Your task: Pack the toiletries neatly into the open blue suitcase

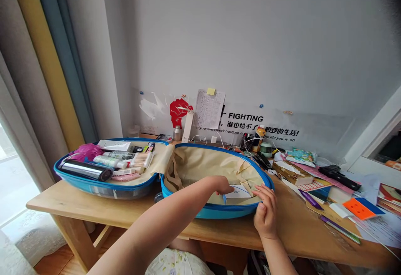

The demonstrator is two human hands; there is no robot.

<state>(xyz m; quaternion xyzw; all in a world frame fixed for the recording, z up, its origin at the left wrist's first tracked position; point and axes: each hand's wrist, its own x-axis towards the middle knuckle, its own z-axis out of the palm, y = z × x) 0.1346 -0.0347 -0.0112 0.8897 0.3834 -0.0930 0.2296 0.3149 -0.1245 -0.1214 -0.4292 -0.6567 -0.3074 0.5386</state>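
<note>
A blue suitcase with a beige lining [194,158] lies spread out on the wooden table. My left hand [221,184] reaches into its right half, fingers curled against a small white box [239,191] with blue edges near the front right corner. The left thumb is mostly hidden. Against the right end of the blue rim rests my right hand [266,210], its fingers loosely apart and holding nothing. In the left half sit a dark shiny cylinder [86,170], a pink mesh bundle [86,152], a pack of cotton swabs [142,159] and several tubes and bottles.
To the right, the table [232,235] carries papers, a purple pen-like item [310,200], an orange and blue block [361,208] and a black object [340,177]. A drink bottle [259,135] and a jar [266,149] stand by the wall. Curtains [44,79] hang left.
</note>
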